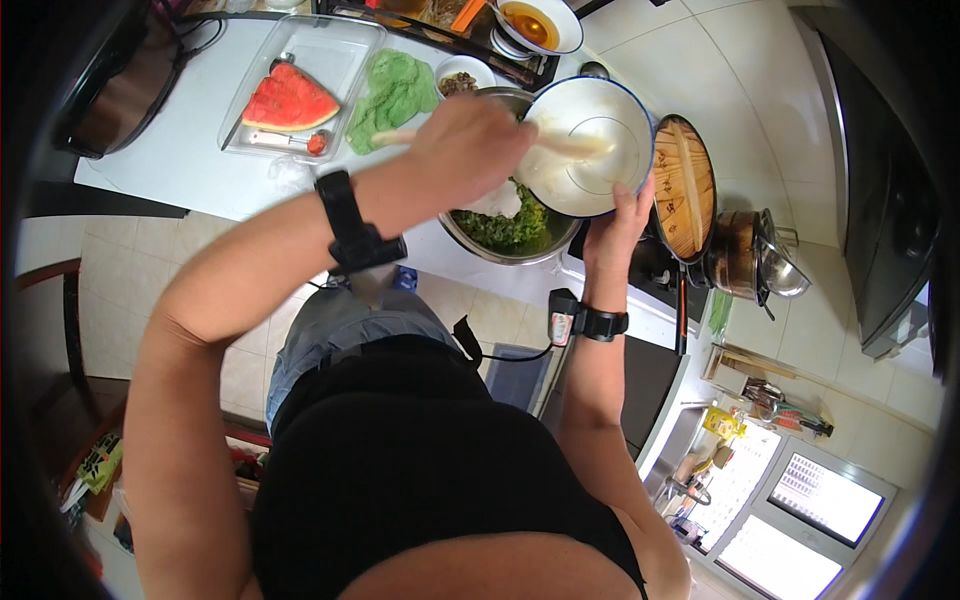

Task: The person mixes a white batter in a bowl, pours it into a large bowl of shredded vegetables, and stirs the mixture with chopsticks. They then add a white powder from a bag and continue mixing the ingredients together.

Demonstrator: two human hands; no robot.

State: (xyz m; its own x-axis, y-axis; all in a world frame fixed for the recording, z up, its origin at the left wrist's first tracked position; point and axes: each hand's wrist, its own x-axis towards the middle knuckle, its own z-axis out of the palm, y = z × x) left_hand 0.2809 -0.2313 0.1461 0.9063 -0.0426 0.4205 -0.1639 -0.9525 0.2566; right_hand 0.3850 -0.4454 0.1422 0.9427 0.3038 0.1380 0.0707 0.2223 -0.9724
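My left hand grips a pale wooden utensil; motion blurs it, so I cannot tell its exact kind. Its far end lies against the inside of a white blue-rimmed bowl. My right hand holds that bowl by its near right rim, thumb on the inside, tilted. Whitish residue coats part of its interior. Below both hands a stainless steel basin contains chopped green leaves, with a white mass on top. My left hand hides part of the basin.
A clear tray holds a watermelon wedge and a scoop. Near the basin are a green cloth-like item and a small bowl. A bowl of amber liquid stands behind. At right is a wooden-lidded pan.
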